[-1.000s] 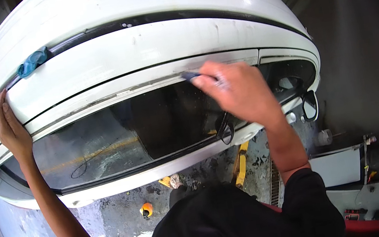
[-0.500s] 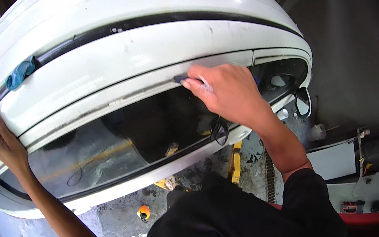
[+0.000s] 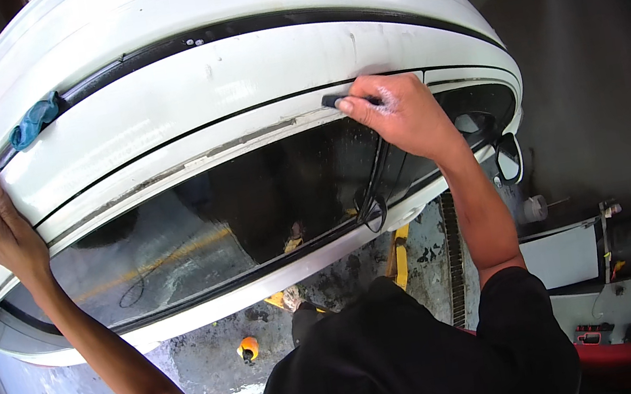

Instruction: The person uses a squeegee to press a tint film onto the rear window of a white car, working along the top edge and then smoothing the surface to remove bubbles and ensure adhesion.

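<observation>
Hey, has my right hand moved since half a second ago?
Yes. Judged against the car's side mirror, your right hand, holding the small dark tool, has shifted rightward, closer to it.

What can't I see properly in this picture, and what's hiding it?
All in the head view:
Part of the dark tool: covered by the right hand holding it.
The inside of the white car: hidden by dark window glass with reflections on it.
The car's far part: cut off by the top edge.
The small things at lower right: too small to name for sure.
</observation>
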Available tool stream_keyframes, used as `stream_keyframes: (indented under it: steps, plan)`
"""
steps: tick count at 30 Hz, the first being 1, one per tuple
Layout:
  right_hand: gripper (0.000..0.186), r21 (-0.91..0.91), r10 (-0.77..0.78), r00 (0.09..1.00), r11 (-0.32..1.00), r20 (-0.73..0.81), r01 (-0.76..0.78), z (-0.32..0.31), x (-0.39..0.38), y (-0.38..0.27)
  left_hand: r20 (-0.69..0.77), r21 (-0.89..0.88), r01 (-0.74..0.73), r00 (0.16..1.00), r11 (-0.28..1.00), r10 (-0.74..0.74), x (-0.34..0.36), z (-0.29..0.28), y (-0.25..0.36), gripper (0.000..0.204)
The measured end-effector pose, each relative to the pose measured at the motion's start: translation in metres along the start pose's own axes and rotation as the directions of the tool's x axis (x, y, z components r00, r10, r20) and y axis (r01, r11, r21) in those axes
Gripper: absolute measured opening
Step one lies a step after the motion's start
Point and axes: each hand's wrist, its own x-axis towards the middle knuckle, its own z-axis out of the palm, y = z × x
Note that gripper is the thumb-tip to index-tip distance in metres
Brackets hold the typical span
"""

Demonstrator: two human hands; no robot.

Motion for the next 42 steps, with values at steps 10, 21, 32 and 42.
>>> stream_keyframes:
  steps: [10, 21, 32, 42]
  plan:
    - [0.035, 0.285, -0.004, 1.000, 0.959, -0.020, 0.009, 0.007, -0.001, 0.020, 0.023, -0.032, -0.031, 0.999, 0.999, 0.031, 0.002, 0.009, -0.024, 0.035]
    - [0.030, 0.063, -0.025, 0.997, 0.998, -0.067, 0.029, 0.013, -0.012, -0.003, -0.031, 0.036, -0.030, 0.999, 0.999, 0.031, -0.001, 0.010, 0.005, 0.032]
    - [0.029, -0.247, -0.061, 0.998, 0.967, 0.027, 0.066, 0.009, -0.011, -0.052, -0.049, -0.007, 0.016, 0.999, 1.000, -0.016, 0.000, -0.006, 0.018, 0.030]
    - [0.029, -0.197, -0.249, 0.961, 0.955, -0.122, 0.222, 0.021, -0.014, -0.088, -0.095, -0.044, -0.029, 0.995, 0.999, 0.025, 0.014, -0.002, 0.023, 0.028]
